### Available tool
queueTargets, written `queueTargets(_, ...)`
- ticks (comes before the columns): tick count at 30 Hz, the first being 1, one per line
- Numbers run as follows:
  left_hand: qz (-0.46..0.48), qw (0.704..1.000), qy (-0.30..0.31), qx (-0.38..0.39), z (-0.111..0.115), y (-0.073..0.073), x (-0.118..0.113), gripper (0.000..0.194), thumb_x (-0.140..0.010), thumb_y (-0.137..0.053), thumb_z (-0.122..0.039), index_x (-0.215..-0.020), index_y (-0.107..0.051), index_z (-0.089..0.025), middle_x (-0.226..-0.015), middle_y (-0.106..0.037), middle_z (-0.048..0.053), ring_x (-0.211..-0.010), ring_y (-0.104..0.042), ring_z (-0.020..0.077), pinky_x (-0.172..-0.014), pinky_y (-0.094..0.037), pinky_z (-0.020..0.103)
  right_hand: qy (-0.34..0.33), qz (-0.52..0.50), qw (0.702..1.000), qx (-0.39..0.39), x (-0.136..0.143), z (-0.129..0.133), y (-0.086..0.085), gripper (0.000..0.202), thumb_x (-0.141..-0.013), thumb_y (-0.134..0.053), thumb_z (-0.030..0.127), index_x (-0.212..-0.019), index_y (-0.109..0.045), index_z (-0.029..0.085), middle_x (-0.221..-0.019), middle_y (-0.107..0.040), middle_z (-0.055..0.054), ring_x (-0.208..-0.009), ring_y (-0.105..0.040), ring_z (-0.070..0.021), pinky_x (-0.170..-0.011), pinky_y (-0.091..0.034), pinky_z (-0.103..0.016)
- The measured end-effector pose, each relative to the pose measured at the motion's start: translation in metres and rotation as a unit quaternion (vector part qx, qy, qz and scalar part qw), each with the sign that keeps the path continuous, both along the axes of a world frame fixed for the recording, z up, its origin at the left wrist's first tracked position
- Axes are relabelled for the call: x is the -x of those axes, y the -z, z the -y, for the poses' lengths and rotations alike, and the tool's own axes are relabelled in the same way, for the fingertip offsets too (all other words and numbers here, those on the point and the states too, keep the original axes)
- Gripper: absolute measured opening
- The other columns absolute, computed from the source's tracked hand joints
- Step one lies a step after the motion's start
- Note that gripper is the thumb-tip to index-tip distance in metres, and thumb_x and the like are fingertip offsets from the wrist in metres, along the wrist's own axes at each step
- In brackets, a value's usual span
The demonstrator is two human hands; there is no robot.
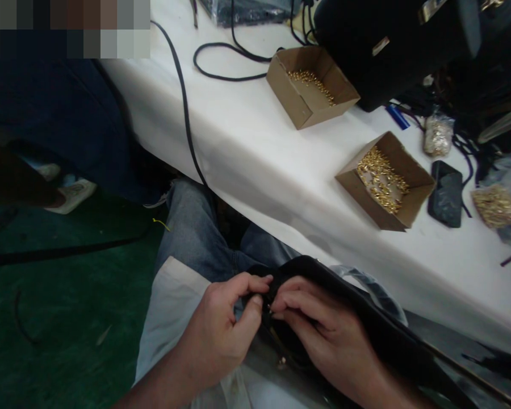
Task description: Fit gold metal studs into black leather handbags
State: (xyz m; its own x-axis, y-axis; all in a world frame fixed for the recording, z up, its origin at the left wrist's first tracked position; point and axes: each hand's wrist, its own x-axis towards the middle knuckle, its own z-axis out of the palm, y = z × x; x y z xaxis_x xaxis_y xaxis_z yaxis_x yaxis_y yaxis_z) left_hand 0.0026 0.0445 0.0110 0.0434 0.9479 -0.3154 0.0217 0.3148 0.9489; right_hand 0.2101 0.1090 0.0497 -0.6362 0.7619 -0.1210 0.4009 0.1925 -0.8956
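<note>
A black bag [392, 332] lies across my lap, its edge running towards the lower right. My left hand [223, 324] pinches a black part at the bag's edge between thumb and forefinger. Right beside it, the fingertips of my right hand [323, 329] are pressed together on a tiny shiny piece, too small to name. The two hands' fingertips almost meet. A small metal fitting [282, 360] shows below them on the bag. My fingers hide the exact spot they work on.
On the white table [247, 130] stand two cardboard boxes, a farther box [304, 111] and a nearer box [361, 193], holding small gold-coloured metal pieces. A black phone [445, 196], a bag of gold pieces [498, 205] and a large black bag [366, 51] are nearby. Another person [59, 113] is at the left.
</note>
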Motion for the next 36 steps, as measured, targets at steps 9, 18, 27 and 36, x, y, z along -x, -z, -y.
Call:
queueTargets(9, 0.062, 0.997, 0.038, 0.013, 0.001, -0.001, 0.009, 0.025, -0.111, -0.058, -0.023, -0.118, -0.082, -0.029, -0.133, -0.085, 0.001, -0.130, -0.078, 0.0208, -0.116, -0.058, 0.034, 0.046, -0.013, 0.997, 0.057, -0.008, -0.003, 0.005, 0.023, -0.108, -0.070, 0.011, -0.106, -0.081, 0.031, -0.102, -0.085, 0.008, -0.096, -0.081, -0.0093, -0.093, -0.059, -0.013)
queueTargets(18, 0.035, 0.998, 0.048, 0.017, 0.006, -0.001, 0.008, 0.023, -0.115, -0.053, -0.027, -0.116, -0.076, -0.028, -0.134, -0.085, 0.004, -0.128, -0.080, 0.0212, -0.111, -0.061, 0.034, 0.090, 0.039, 0.990, 0.102, -0.012, 0.005, 0.008, 0.020, -0.106, -0.071, 0.018, -0.100, -0.084, 0.032, -0.092, -0.085, 0.010, -0.084, -0.081, -0.0092, -0.080, -0.059, -0.011)
queueTargets(27, 0.008, 0.998, 0.058, 0.033, 0.011, -0.001, 0.005, 0.024, -0.117, -0.050, -0.030, -0.117, -0.074, -0.028, -0.138, -0.083, 0.004, -0.134, -0.076, 0.0210, -0.116, -0.059, 0.034, 0.022, 0.037, 0.996, 0.074, -0.017, 0.004, 0.016, 0.026, -0.110, -0.065, 0.014, -0.112, -0.085, 0.032, -0.104, -0.087, 0.007, -0.096, -0.083, -0.0113, -0.092, -0.061, -0.015)
queueTargets(36, -0.005, 0.999, 0.042, 0.002, 0.015, -0.002, 0.004, 0.022, -0.116, -0.050, -0.025, -0.117, -0.071, -0.027, -0.136, -0.083, 0.005, -0.130, -0.079, 0.0215, -0.110, -0.063, 0.033, -0.008, 0.056, 0.997, -0.052, -0.023, 0.013, 0.023, 0.024, -0.113, -0.063, 0.015, -0.116, -0.081, 0.031, -0.102, -0.086, 0.005, -0.092, -0.083, -0.0132, -0.093, -0.063, -0.018)
